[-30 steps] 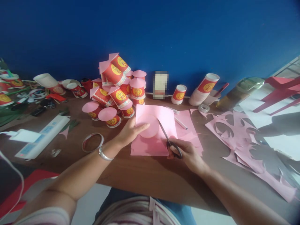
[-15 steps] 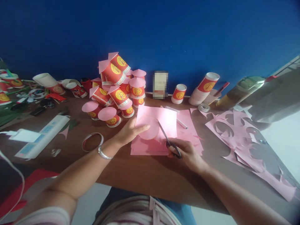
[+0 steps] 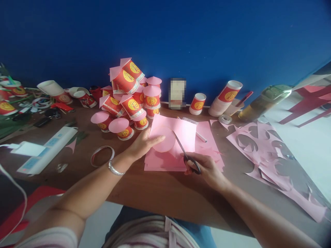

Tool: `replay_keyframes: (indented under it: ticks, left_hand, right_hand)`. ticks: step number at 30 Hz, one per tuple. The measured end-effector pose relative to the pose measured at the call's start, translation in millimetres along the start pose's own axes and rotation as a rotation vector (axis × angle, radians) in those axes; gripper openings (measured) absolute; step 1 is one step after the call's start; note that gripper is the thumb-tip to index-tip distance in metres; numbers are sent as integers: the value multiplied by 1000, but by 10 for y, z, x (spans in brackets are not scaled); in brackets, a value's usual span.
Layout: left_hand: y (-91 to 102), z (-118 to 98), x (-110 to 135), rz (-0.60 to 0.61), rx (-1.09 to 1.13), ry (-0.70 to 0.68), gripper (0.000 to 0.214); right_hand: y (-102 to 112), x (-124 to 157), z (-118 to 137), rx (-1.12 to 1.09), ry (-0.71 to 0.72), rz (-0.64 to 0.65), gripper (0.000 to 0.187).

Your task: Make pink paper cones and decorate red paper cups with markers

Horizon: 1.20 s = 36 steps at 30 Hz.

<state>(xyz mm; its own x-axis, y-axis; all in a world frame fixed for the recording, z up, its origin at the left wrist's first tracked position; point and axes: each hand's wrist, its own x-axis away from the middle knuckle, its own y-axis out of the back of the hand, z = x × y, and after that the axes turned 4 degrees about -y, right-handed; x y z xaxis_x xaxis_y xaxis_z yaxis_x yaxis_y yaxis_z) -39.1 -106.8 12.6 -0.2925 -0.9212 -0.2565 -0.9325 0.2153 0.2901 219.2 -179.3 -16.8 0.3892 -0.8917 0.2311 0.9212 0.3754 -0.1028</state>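
My left hand (image 3: 146,141) grips a sheet of pink paper (image 3: 181,129) at its left edge, thumb on top. A round outline is drawn on that sheet, and the lower part of the disc (image 3: 163,143) is cut free along its edge. Wrapped round the handles of black-handled scissors (image 3: 184,150) is my right hand (image 3: 204,167). The blades point up and left, and their tips meet the paper at the disc's right side. More pink sheets (image 3: 160,165) lie stacked on the table under the held one.
Red paper cups (image 3: 131,105) with pink paper tops are piled behind my left hand. Pink offcuts (image 3: 261,151) spread at the right. A tape roll (image 3: 102,156) and a power strip (image 3: 48,150) lie left; stacked cups (image 3: 224,98) and a bottle (image 3: 265,101) stand at the back right.
The held sheet has tilted slightly, its upper edge a little higher. Both hands stay nearly in place. The grey shape behind the bottle at the right has gone, showing a red stool.
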Motion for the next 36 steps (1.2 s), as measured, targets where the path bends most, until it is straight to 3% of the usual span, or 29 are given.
replay_keyframes:
  ticks: [4, 8, 28, 36]
  left_hand:
    - [-9, -33, -29, -4, 7, -47, 69]
    - [-1, -24, -38, 68, 54, -45, 74]
    - [-11, -72, -32, 70, 67, -35, 61]
    - [-21, -19, -18, 27, 94, 60, 50]
  right_hand:
    - [7, -5, -16, 15, -3, -15, 53]
    - [13, -5, -14, 71, 4, -15, 51]
    - [-12, 19, -20, 35, 18, 6, 49]
    - [-2, 13, -1, 24, 3, -2, 51]
